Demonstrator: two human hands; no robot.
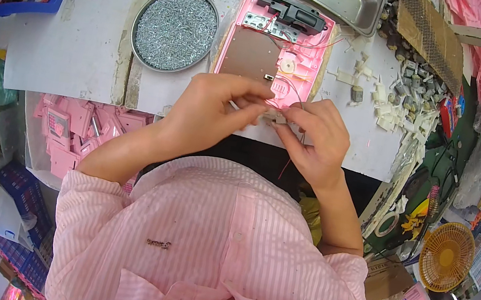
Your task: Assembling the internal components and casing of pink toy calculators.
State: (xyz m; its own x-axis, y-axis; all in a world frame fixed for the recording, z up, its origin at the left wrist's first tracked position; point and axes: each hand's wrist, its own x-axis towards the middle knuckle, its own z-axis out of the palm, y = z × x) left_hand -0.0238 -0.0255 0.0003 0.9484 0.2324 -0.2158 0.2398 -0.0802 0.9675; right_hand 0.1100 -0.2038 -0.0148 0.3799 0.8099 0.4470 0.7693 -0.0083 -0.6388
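A pink plastic housing (230, 46) lies on the table before me. Inside it are a black mechanism (292, 14), a brown circuit board (250, 53), a round cream-coloured part (287, 65) and thin red and dark wires. At the housing's near edge my left hand (213, 104) is closed, thumb and fingers pinching something too small to make out. Close by on the right, my right hand (318, 139) pinches thin wires (287, 160), whose loose ends hang below the table edge. The fingertips of both hands almost meet.
A round metal dish (137, 47) of small screws stands left of the housing. Behind it is a steel tray (344, 5). Small white and grey motor-like parts (398, 103) are heaped at right. Pink cases (68, 134) fill a bin below left; a yellow fan (446, 257) stands lower right.
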